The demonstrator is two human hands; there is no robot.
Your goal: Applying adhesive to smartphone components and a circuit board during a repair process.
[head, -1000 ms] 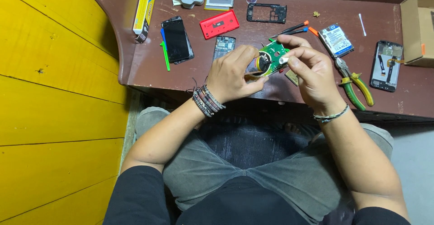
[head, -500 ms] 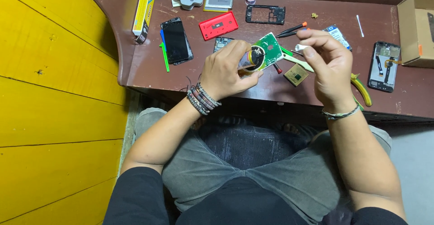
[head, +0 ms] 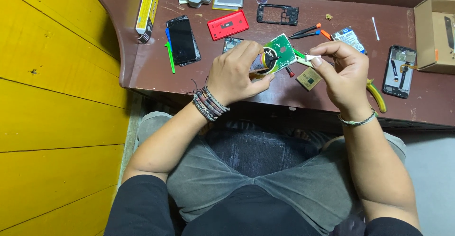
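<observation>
Brown desk (head: 142, 70): left hand (head: 234, 72) grips green circuit board (head: 280, 52), right hand (head: 343, 75) pinches white strip (head: 313, 57)

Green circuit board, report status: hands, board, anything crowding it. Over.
Left hand shut on green circuit board, raised above the desk. Right hand pinching a small white piece beside the board. Screwdrivers and square chip lie beneath.

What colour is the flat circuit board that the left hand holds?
Green, with a dark round part; the head view shows the flat circuit board in the left hand.
</observation>
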